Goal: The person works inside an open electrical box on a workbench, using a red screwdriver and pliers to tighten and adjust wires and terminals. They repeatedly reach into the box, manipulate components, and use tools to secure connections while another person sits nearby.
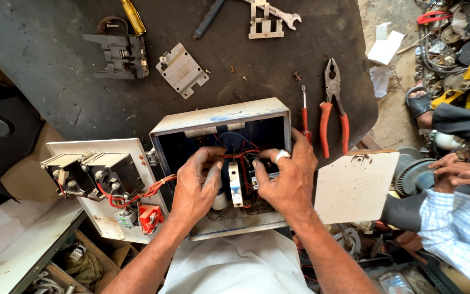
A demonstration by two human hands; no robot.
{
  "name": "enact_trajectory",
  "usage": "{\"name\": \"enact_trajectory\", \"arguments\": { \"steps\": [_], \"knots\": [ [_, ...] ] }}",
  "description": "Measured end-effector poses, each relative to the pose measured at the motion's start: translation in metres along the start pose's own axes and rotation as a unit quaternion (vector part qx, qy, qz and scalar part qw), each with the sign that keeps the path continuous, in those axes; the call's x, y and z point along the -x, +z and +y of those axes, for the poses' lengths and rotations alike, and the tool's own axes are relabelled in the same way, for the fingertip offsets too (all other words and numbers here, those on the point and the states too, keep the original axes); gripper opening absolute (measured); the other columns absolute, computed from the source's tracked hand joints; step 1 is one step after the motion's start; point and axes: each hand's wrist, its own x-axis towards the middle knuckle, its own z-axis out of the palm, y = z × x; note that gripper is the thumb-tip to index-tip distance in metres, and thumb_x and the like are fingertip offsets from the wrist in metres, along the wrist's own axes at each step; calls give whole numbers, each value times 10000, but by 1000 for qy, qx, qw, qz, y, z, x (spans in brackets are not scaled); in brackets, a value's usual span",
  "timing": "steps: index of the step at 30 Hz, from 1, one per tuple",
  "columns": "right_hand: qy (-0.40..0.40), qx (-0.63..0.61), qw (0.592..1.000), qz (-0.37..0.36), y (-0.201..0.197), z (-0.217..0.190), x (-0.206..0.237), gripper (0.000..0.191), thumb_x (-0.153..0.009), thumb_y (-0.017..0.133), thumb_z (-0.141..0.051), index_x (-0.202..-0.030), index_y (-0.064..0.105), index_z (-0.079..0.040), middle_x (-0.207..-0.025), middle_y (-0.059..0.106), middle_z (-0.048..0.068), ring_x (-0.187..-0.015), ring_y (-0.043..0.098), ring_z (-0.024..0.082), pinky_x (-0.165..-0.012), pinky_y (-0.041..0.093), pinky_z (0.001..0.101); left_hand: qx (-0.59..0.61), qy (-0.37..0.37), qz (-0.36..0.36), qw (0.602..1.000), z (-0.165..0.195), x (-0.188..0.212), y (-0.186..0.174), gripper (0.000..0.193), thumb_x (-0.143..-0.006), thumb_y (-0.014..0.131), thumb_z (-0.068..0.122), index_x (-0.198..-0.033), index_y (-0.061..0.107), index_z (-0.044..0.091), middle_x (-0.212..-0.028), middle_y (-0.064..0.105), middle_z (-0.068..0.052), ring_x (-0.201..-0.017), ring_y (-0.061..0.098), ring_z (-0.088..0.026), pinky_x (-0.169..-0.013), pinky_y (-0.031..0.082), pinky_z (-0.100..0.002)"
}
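An open metal electrical box (220,116) with a blue inside sits at the near edge of a dark round table (55,60). Both my hands are inside it. My left hand (196,185) has its fingers curled among red wires (239,154) next to a white breaker (235,183). My right hand (284,179), with a ring on one finger, pinches a small black component beside that breaker. The box's hinged lid (104,185) lies open to the left, carrying black switch blocks and red wiring.
Red-handled pliers (333,109) and a red screwdriver (304,117) lie right of the box. A grey bracket plate (181,69), a black part (118,54), a yellow screwdriver (133,16) and a spanner (278,13) lie farther back. A seated person (452,185) is at right, next to a white board (354,185).
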Motion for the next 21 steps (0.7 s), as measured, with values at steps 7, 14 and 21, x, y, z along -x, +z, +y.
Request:
{"name": "enact_trajectory", "arguments": {
  "steps": [7, 14, 21],
  "knots": [
    [-4, -15, 1000, -18, -3, 5, 5, 181, -719, 768, -123, -899, 776, -99, -1385, 519, 246, -1298, 499, 422, -1067, 388, 529, -73, -8, -16, 997, 14, -6, 5, 275, -807, 636, 170, -1023, 747, 41, -951, 692, -112, -761, 698, -212, -700, 570, -337],
    [8, -33, 999, -35, -3, 7, 8, 234, -760, 790, -162, -979, 778, -83, -1388, 499, 261, -1300, 484, 422, -1059, 389, 525, -188, -6, 8, 982, 28, -6, 21, 299, -704, 775, 349, -881, 811, 111, -998, 691, -138, -949, 679, -324, -818, 525, -442],
    [17, -7, 1000, -16, 2, 6, 7, 185, -796, 815, -191, -948, 789, -87, -1380, 524, 237, -1293, 495, 405, -1041, 397, 511, -154, -133, -19, 979, 27, -20, 25, 315, -783, 705, 339, -963, 820, 107, -879, 769, -122, -679, 697, -257, -718, 558, -377]
  ]
}}
